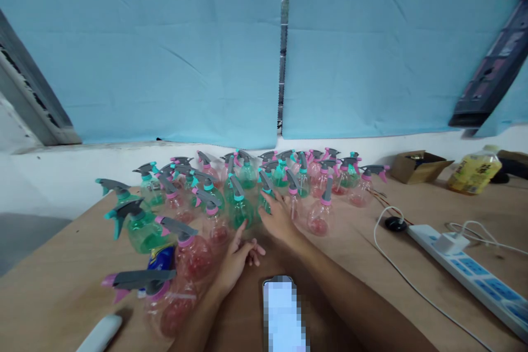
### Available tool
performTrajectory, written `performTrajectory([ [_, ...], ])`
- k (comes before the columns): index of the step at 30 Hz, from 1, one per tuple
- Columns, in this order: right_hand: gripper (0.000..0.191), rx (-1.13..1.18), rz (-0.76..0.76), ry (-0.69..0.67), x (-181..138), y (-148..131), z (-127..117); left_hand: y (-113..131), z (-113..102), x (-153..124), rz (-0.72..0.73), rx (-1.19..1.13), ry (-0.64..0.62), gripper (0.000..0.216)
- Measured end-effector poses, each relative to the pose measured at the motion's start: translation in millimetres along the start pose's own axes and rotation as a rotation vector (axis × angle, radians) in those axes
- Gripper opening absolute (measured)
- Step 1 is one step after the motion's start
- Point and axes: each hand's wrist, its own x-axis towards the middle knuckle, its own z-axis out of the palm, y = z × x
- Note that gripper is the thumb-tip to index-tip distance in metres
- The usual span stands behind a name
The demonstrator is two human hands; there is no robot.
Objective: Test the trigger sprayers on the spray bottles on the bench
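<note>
My right hand point(279, 215) reaches over the table to a green spray bottle point(266, 204) with a grey trigger head, its fingers and thumb closed against the neck and body. Part of that bottle is hidden behind the fingers. Lower and to the left, my left hand point(238, 257) holds nothing; its index finger points towards another green spray bottle point(240, 210), and the other fingers are loosely bent apart. Whether the fingertip touches that bottle I cannot tell. A clear pink-collared spray bottle point(319, 217) stands right of my right hand. Several more green and pink bottles crowd around.
A phone point(284, 316) with a lit screen lies below my hands. Pink spray bottles point(175, 308) and a blue packet point(160, 261) are at left. On the right are a power strip point(466, 269), cables, a cardboard box point(418, 168) and a yellow-labelled jug point(474, 170).
</note>
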Motion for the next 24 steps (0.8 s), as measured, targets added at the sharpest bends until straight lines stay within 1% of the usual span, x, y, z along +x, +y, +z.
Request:
performTrajectory([
  [4,0.038,0.009,-0.06,0.107,-15.2,5.3,-5.8,0.2,0.2,-0.5,0.001,-0.002,0.015,0.094],
  [8,0.023,0.128,-0.185,0.157,-29.6,13.7,-12.9,-1.5,-1.6,-0.3,0.002,0.011,0.001,0.091],
  [10,0.015,0.225,-0.192,0.155,-35.4,17.9,-14.5,-3.0,-3.1,0.7,0.012,0.033,-0.011,0.085],
  [12,0.01,0.312,-0.145,0.17,-40.7,21.6,-13.3,-4.4,-4.5,1.8,0.018,0.069,-0.031,0.076],
  [13,0.01,0.344,-0.111,0.187,-42.9,22.9,-11.8,-4.9,-5.1,2.2,0.02,0.087,-0.044,0.072],
  [15,0.019,0.394,-0.049,0.244,-45.6,24.2,-8.0,-5.6,-5.9,2.6,0.022,0.115,-0.062,0.066],
  [18,0.032,0.503,-0.007,0.297,-44.0,21.6,-5.9,-6.0,-6.5,2.3,0.024,0.129,-0.057,0.063],
  [20,0.042,0.571,-0.012,0.281,-39.6,17.4,-9.3,-6.1,-6.6,2.1,0.023,0.131,-0.062,0.062],
  [22,0.05,0.581,-0.021,0.24,-33.1,13.1,-15.7,-6.2,-6.6,1.9,0.019,0.132,-0.079,0.062],
  [24,0.049,0.547,-0.026,0.176,-25.5,10.0,-22.4,-6.0,-6.4,1.7,0.013,0.134,-0.095,0.062],
])
